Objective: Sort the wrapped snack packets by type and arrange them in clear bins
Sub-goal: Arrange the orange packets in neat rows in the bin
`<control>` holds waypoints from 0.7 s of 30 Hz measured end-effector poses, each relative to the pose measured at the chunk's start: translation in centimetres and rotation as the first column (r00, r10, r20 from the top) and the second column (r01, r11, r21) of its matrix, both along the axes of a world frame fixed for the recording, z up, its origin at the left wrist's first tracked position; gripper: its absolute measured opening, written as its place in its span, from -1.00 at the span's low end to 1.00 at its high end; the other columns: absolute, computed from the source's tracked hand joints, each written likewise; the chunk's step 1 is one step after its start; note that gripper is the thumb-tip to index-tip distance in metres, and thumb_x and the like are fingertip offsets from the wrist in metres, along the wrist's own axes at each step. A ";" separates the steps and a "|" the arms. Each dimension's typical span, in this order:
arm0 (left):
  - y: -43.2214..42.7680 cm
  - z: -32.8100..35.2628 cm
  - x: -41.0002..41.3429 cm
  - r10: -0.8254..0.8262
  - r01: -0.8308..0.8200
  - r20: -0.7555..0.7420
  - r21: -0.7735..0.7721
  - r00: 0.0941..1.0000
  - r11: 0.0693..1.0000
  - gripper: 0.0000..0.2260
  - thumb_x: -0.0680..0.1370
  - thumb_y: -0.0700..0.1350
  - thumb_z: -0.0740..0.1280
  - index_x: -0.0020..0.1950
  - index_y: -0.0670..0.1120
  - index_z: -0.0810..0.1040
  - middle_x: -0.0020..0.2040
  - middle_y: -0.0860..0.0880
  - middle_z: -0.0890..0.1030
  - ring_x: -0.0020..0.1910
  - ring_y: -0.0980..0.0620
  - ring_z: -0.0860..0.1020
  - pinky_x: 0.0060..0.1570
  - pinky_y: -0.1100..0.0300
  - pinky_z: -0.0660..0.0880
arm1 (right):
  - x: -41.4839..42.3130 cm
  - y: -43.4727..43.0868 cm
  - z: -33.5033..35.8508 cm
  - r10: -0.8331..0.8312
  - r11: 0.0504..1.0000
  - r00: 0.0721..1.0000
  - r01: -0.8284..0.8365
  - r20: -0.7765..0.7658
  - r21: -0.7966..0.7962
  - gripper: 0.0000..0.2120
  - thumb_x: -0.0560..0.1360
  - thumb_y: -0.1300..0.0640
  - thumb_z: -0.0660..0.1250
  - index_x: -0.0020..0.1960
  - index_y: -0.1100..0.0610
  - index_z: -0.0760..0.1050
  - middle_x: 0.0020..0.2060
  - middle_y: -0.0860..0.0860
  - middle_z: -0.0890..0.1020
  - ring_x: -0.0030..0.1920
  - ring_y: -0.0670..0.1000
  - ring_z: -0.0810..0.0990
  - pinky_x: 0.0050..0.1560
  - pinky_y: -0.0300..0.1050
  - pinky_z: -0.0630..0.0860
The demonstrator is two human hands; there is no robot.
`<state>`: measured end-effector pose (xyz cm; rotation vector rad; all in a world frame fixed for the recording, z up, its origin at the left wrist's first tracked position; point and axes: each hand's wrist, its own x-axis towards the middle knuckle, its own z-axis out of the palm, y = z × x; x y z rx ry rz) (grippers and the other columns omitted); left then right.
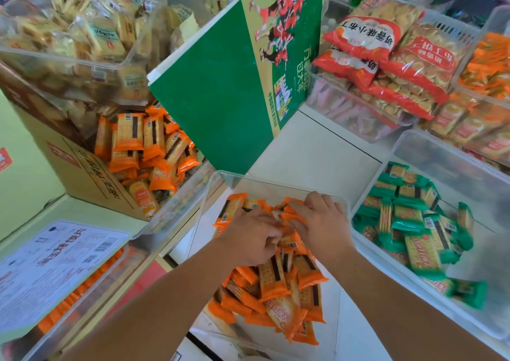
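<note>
Upside-down white Chinese characters on a red bag (367, 33) of small biscuits read "奶香味小布丁". A green card panel (220, 90) carries large pale characters, too distorted to read, and a smaller line that starts "中国". A cardboard box (82, 173) shows a red logo and a row of dark Chinese characters, inverted and unclear. A white sheet (55, 258) bears barcodes and blurred print. Orange packets (276, 278) show barcodes; green packets (419, 247) show red characters that cannot be made out.
</note>
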<state>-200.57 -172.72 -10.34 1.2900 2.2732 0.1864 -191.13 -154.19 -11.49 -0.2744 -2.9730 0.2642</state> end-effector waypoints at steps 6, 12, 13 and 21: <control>0.2 1.4 0.8 -0.116 0.076 -0.154 -0.246 0.981 0.966 -0.73 0.65 0.13 0.18 -0.01 0.09 0.64 0.00 0.10 0.63 0.25 0.01 0.44 0.38 -0.19 0.27 | -0.3 0.4 0.8 -0.041 0.985 0.999 0.044 0.022 -0.167 -0.68 0.42 -0.05 0.56 0.15 -0.07 0.67 -0.13 -0.02 0.60 -0.09 0.12 0.62 -0.20 0.01 0.59; 4.0 0.7 2.6 -0.054 0.055 0.216 0.005 0.975 0.998 -0.72 0.62 0.09 0.26 0.16 -0.06 0.61 0.15 -0.01 0.60 0.16 -0.06 0.53 0.14 -0.08 0.54 | 4.7 2.5 4.5 -0.175 0.897 0.963 0.070 -0.205 -0.436 -0.88 0.50 0.22 0.50 0.03 0.10 0.71 -0.16 -0.05 0.67 -0.15 -0.04 0.61 -0.13 -0.17 0.57; 4.7 0.1 2.9 -0.050 0.054 0.266 -0.006 0.963 0.999 -0.65 0.60 0.12 0.27 0.27 -0.04 0.59 0.24 -0.01 0.58 0.22 -0.06 0.52 0.20 -0.08 0.52 | 5.6 2.3 4.8 -0.183 0.893 0.962 0.075 -0.205 -0.444 -0.87 0.49 0.22 0.50 0.03 0.10 0.71 -0.16 -0.08 0.67 -0.16 -0.07 0.59 -0.14 -0.21 0.55; 6.3 -0.4 3.9 -0.179 0.192 0.075 -0.252 0.981 0.948 -0.12 0.50 0.46 0.22 0.66 0.00 0.11 0.59 0.00 0.29 0.54 -0.11 0.22 0.52 -0.09 0.21 | 9.6 2.6 2.8 -0.213 0.742 0.977 0.180 0.026 -0.646 -0.69 0.48 0.22 0.52 0.13 -0.10 0.63 -0.02 -0.30 0.60 -0.07 -0.10 0.56 -0.17 -0.36 0.44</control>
